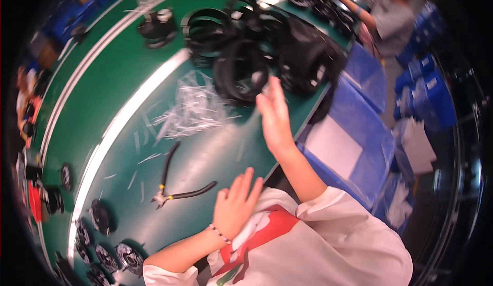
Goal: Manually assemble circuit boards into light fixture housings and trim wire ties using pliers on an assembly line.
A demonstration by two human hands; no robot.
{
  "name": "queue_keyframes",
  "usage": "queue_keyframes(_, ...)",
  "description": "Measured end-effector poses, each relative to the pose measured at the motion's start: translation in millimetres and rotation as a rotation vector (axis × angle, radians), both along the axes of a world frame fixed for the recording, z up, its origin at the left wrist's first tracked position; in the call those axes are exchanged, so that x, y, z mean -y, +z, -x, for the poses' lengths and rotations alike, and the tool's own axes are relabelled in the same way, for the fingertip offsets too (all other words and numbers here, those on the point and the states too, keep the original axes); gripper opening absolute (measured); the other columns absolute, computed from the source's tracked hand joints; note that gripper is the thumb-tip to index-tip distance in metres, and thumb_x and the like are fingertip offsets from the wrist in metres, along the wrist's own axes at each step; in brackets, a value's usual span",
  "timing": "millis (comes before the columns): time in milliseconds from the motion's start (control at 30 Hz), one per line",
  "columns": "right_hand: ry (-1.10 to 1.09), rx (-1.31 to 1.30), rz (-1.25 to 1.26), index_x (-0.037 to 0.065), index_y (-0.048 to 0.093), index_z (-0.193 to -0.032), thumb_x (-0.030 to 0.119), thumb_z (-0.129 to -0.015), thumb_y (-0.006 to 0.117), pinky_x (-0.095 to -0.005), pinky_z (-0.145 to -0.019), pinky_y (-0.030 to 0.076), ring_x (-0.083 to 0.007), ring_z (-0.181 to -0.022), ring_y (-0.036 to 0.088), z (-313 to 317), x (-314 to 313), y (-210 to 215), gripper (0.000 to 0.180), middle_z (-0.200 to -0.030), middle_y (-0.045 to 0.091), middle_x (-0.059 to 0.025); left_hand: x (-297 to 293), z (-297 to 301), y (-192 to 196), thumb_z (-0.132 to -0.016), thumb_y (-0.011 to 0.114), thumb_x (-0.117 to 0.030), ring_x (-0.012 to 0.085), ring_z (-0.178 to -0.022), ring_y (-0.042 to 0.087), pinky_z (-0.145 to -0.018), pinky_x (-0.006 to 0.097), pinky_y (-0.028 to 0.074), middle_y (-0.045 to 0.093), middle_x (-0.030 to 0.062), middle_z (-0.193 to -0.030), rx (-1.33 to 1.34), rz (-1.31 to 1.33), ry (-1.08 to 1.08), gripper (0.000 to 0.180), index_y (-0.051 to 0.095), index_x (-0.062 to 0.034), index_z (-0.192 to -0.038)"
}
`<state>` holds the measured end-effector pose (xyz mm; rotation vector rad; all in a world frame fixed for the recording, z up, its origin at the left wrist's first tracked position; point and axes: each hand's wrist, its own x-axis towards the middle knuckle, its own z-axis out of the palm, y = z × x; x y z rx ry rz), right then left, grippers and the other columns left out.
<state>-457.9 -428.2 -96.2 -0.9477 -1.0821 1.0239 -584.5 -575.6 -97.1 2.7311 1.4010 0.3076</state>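
My left hand [235, 205], with a beaded bracelet on its wrist, is open near the table's front edge. Its fingers are stretched out and hold nothing. Farther right and away from me, my right hand [275, 116] reaches over the edge with its fingers extended and slightly blurred. It is nearest to a heap of black ring-shaped parts [240, 70]; whether a fingertip touches one I cannot tell. Between the hands and the far lane lies a pile of thin whitish plastic strips [192, 108]. Spread-handled cutting pliers [163, 197] rest left of my left hand.
Several black wheel-like parts [128, 257] lie at the lower left of the green table [131, 152]. Another black part [156, 29] stands at the back. Blue-lined bins [377, 157] flank the table's right side. A co-worker [393, 16] handles black parts at the upper right.
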Motion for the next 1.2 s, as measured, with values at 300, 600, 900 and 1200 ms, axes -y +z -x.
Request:
queue_keyframes(300,-0.742,0.432,-0.071,-0.005,0.050,-0.106,0.003,-0.075,0.048,-0.0344,-0.094,0.036,-0.0291,-0.105,0.051,-273.5,0.3,-78.7,0.032,-0.109,0.053,-0.0203,-0.6,-21.1,-5.0,-0.064,0.048,0.000,0.0305,-0.113,0.039,-0.095,0.053,0.018,0.037,0.0187,-0.128,-0.101,0.112,0.041,0.050,0.049,-0.0086,-0.114)
queue_keyframes(600,-0.065,1.395,-0.279,-0.007,0.049,-0.107,0.014,-0.079,0.048,-0.0361,-0.091,0.039,-0.0308,-0.103,0.050,-349.0,-135.9,-421.6,0.035,-0.106,0.054,-0.0210,6.0,-8.0,-2.7,-0.072,0.052,-0.022,0.0145,-0.096,0.050,-0.090,0.042,0.031,0.050,0.0031,-0.119,-0.194,0.098,0.105,0.042,0.052,-0.0272,-0.113)
queue_keyframes(900,0.464,0.800,-0.512,-0.006,0.048,-0.109,0.014,-0.076,0.053,-0.0339,-0.089,0.040,-0.0287,-0.100,0.052,-78.9,-242.7,-482.0,0.039,-0.107,0.055,-0.0192,12.9,-20.6,-8.4,-0.082,0.044,-0.016,0.0166,-0.107,0.045,-0.092,0.041,0.034,0.037,0.0071,-0.132,-0.161,-0.082,0.135,0.045,0.038,-0.0215,-0.126)
queue_keyframes(1200,0.407,0.790,-0.077,-0.006,0.047,-0.111,0.013,-0.073,0.059,-0.0317,-0.088,0.041,-0.0267,-0.097,0.053,-243.3,-228.8,-496.2,0.044,-0.107,0.055,-0.0174,14.5,-18.4,-9.4,-0.081,0.045,-0.013,0.0175,-0.108,0.043,-0.092,0.040,0.034,0.035,0.0074,-0.134,-0.179,-0.096,0.112,0.049,0.035,-0.0205,-0.128)
